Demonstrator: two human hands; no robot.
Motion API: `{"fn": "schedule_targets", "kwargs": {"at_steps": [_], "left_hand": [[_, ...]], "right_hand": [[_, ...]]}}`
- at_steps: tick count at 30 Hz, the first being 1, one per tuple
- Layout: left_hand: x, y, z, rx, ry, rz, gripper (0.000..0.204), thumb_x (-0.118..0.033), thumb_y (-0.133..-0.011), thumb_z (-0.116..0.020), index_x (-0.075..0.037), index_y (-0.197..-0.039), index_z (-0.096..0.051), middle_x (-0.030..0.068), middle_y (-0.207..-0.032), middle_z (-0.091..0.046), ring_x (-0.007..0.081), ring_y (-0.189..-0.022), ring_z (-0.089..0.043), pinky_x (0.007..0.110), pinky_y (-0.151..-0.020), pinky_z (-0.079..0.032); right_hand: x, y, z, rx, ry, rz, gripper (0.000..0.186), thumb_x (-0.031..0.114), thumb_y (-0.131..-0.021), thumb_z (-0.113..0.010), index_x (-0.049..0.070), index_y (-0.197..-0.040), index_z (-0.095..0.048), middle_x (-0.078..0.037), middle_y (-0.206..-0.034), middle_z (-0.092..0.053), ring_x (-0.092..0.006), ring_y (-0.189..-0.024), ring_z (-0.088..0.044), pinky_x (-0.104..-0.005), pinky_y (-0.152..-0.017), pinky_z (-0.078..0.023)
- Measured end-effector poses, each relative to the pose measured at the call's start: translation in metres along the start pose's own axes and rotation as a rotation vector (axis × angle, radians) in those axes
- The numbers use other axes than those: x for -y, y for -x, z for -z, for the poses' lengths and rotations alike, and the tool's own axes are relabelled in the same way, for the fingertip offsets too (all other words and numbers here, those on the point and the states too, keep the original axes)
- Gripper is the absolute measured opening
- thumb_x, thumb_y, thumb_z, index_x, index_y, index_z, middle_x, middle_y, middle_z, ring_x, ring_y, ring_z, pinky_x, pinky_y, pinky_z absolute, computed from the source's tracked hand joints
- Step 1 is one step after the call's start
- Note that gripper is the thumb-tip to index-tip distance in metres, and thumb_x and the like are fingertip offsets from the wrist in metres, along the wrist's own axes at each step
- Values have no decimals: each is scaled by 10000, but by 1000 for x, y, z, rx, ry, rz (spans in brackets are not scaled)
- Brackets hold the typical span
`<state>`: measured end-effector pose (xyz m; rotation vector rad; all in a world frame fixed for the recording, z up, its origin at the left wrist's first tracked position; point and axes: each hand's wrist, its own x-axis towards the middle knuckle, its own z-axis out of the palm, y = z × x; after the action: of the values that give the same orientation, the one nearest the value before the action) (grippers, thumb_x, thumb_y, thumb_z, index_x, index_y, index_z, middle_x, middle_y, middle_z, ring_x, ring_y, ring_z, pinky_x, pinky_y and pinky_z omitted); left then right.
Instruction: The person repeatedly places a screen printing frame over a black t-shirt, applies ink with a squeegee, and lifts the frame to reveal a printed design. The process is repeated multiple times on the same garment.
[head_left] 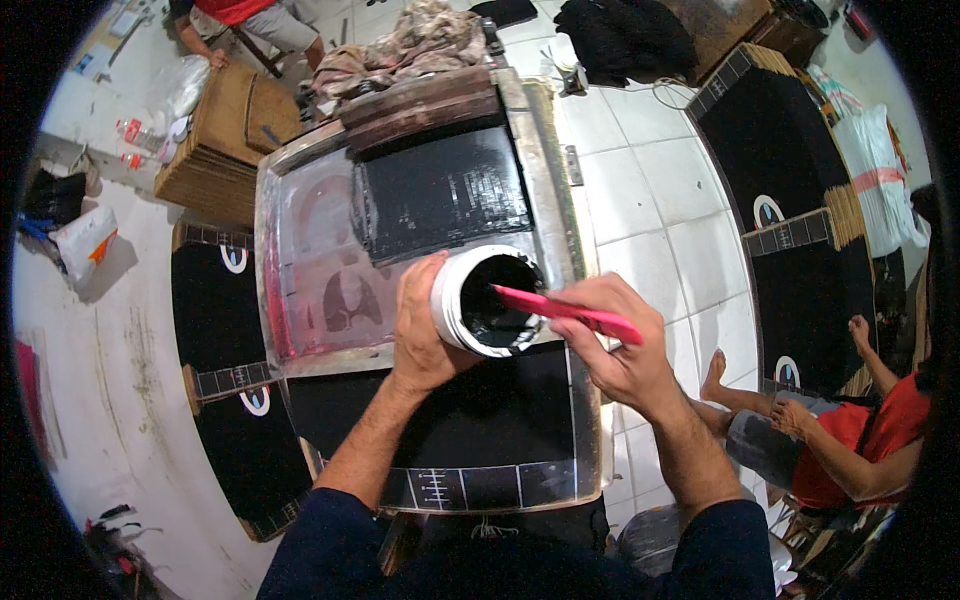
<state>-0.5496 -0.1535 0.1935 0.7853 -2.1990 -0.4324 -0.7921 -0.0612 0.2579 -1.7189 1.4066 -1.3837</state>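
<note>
Tiled floor (640,205) | rags (420,45), screen frame (537,150) | white tub (447,305) overlapping frame | left hand (420,322) clasping tub, right hand (622,335) gripping pink stick (545,303)

The left forearm (360,450) slants forward and inward to the left hand (418,330), cupped with its fingers (424,272) pointing ahead, while the right forearm (693,452) angles inward too, ending in the right hand (622,345), its thumb (582,343) and fingers closed in a pinch.
</note>
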Motion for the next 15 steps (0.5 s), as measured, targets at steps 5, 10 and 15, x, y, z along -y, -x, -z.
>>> {"fn": "schedule_targets", "kwargs": {"at_steps": [5, 10, 15], "left_hand": [[35, 16, 54, -13, 16, -12, 1046, -287, -638, -957, 1, -1470, -394, 262, -1407, -539, 429, -1273, -554, 510, -1094, -441], [70, 17, 82, -86, -119, -40, 1084, -416, -633, -958, 47, -1448, -413, 261, -1396, -535, 453, -1240, -556, 532, -1062, -456], [101, 14, 82, -92, -286, -5, 1057, -392, -626, -952, 29, -1445, -432, 241, -1410, -522, 452, -1279, -518, 534, -1081, -432]], "right_hand": [[24, -52, -38, 181, 24, 254, 218, 49, -882, -763, 61, -1099, -750, -104, -942, -733, -223, -763, -706, -319, -657, -556], [19, -65, -89, 20, -133, -40, 122, 52, -953, -707, -20, -1045, -741, -103, -836, -727, -153, -638, -663, -285, -566, -535], [-18, -70, -135, -274, -546, -453, 251, 165, -1008, -671, -83, -1011, -707, -85, -702, -681, -128, -540, -616, -268, -492, -484]]}}
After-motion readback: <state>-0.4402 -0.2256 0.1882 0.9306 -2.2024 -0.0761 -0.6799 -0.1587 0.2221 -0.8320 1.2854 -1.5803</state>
